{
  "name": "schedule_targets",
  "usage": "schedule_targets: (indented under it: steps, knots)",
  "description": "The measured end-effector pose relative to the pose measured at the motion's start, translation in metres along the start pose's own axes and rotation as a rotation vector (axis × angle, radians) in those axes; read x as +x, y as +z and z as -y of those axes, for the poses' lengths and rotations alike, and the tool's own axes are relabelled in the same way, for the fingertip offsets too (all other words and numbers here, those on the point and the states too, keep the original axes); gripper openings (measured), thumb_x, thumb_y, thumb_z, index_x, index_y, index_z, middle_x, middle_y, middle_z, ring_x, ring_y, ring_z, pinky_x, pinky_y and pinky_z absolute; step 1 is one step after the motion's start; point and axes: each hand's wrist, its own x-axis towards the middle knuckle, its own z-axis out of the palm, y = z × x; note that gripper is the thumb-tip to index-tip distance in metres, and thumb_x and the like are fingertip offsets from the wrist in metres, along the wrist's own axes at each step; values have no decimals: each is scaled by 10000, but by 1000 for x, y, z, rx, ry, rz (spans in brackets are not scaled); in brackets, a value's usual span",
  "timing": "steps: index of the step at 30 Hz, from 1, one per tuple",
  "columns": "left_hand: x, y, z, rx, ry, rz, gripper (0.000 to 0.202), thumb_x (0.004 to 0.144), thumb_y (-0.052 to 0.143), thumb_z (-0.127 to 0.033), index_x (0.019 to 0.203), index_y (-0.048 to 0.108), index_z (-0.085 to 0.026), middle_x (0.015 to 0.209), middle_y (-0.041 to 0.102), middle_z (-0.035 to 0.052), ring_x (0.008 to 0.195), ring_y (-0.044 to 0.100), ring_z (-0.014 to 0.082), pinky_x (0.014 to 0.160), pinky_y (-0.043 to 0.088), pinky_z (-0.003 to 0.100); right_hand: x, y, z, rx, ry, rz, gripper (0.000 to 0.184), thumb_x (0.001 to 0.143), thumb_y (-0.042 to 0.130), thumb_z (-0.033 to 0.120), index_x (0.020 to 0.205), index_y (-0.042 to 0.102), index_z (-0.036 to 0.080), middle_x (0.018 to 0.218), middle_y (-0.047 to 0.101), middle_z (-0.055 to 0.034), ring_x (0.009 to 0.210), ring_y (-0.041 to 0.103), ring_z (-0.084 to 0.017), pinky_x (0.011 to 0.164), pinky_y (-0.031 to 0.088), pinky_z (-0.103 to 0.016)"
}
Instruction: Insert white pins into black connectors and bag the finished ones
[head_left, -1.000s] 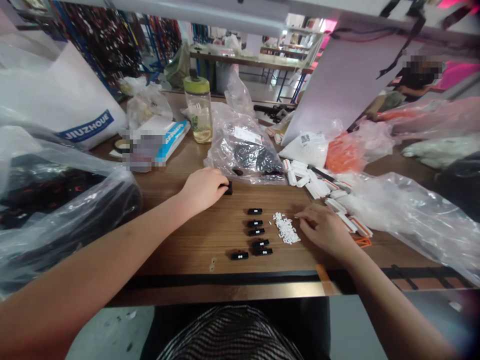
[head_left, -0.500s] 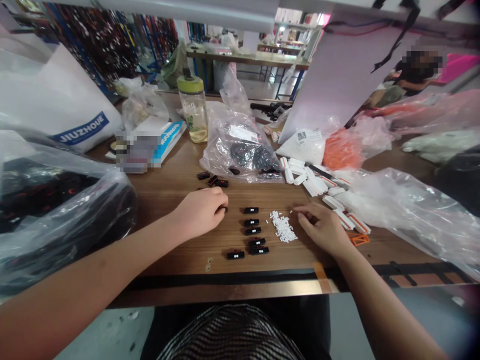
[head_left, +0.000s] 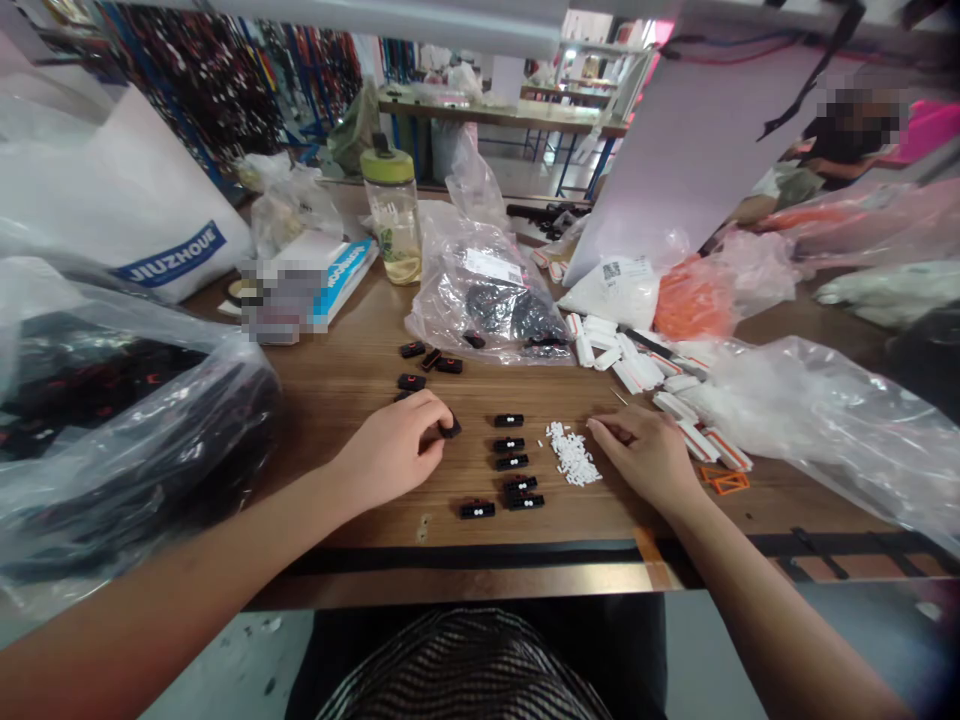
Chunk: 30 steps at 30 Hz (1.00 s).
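My left hand (head_left: 401, 440) is closed around a small black plastic block (head_left: 451, 428), with one end showing past the fingertips. Just beyond that hand lies another black block (head_left: 412, 382) with a red mark. My right hand (head_left: 649, 445) rests on the table with its fingers curled and pinched together, right of a pile of tiny white pegs (head_left: 574, 456). A thin pale sliver (head_left: 619, 397) shows above its knuckles; whether the hand holds it is unclear. Between the hands, several black blocks with paired white dots (head_left: 512, 462) stand in a rough column.
A clear bag of black parts (head_left: 499, 290) and a green-lidded bottle (head_left: 391, 215) stand behind. White strips with orange lines (head_left: 634, 365) are heaped at the right, beside orange frames (head_left: 727, 481). A large plastic bag (head_left: 142, 430) covers the left side. Another person is at the far right.
My left hand has drawn slightly back toward me with a black block in its fingers, uncovering another block behind it. My right hand's fingers have curled closer together beside the white pegs.
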Motion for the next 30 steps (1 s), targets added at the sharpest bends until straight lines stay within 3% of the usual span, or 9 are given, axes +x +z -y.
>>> schedule_targets:
  steps: [3, 7, 13, 19, 22, 26, 30]
  knots:
    - [-1, 0, -2, 27, -46, -52, 232, 848, 634, -245, 1071, 582, -211, 1162, 595, 59, 791, 613, 160, 709, 515, 303, 0, 0, 0, -4, -10, 10, 228, 886, 591, 361, 843, 769, 224, 724, 706, -25, 694, 646, -186, 680, 441, -333]
    - [6, 5, -4, 115, -121, -51, 333, 882, 665, -398, 1136, 594, -195, 1130, 598, 75, 771, 623, 182, 715, 527, 342, 0, 0, 0, 12, -14, 13, 229, 885, 583, 347, 820, 766, 226, 712, 699, -28, 670, 638, -179, 674, 440, -339]
    - [11, 8, -4, 135, -21, 56, 168, 931, 614, -234, 1088, 638, -181, 1112, 644, 74, 939, 653, 222, 850, 539, 371, 0, 1, -2, 79, 7, 22, 232, 887, 589, 357, 850, 769, 215, 752, 714, -35, 679, 644, -179, 669, 451, -327]
    - [-5, 11, -6, 278, 98, 57, 279, 971, 495, -146, 1225, 608, -167, 1255, 643, 126, 1073, 627, 273, 910, 540, 445, 0, 1, -2, 95, 40, 27, 250, 905, 558, 336, 873, 769, 206, 786, 735, -48, 701, 659, -188, 665, 463, -318]
    - [-10, 12, -4, 201, 126, 49, 326, 986, 458, -156, 1274, 601, -208, 1263, 644, 98, 1071, 625, 243, 929, 541, 436, 0, 2, -3, 111, 54, 20, 239, 892, 582, 348, 857, 776, 213, 802, 745, -46, 684, 660, -180, 673, 474, -320]
    - [-14, 8, -1, 97, 202, 55, 354, 953, 427, -85, 1193, 657, -207, 1314, 627, 92, 1102, 609, 242, 989, 512, 478, 0, 3, -3, 100, 49, 17, 230, 881, 610, 366, 857, 783, 216, 791, 742, -47, 691, 661, -186, 685, 483, -335]
    - [-15, 2, 2, 75, 190, 72, 250, 939, 538, -149, 1151, 666, -189, 1337, 605, 107, 1165, 584, 259, 1035, 478, 486, -1, 5, -4, 107, 37, 9, 220, 888, 610, 356, 873, 784, 222, 825, 752, -46, 730, 678, -193, 757, 504, -355]
